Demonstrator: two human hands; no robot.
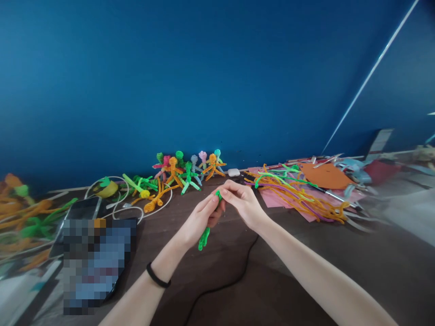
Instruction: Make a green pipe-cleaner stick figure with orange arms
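Note:
Both hands meet over the middle of the dark table around a green pipe cleaner piece (204, 239). My left hand (200, 216) is closed round it, and its lower end hangs out below the fingers. At the top end, my right hand (242, 201) pinches the green tip between thumb and forefinger. The fingers hide the middle of the piece. Beyond the hands, several small pipe cleaner figures (188, 176) stand against the blue wall, in green, orange, pink and grey.
On the right, orange and green pipe cleaners (306, 194) lie on pink sheets, beside an orange sheet (326, 175). A white earbud case (234, 172) sits by the wall. Left are a phone (81, 213), a blurred-out screen (105, 267) and a white cable (163, 209). A black cord (234, 281) crosses the table.

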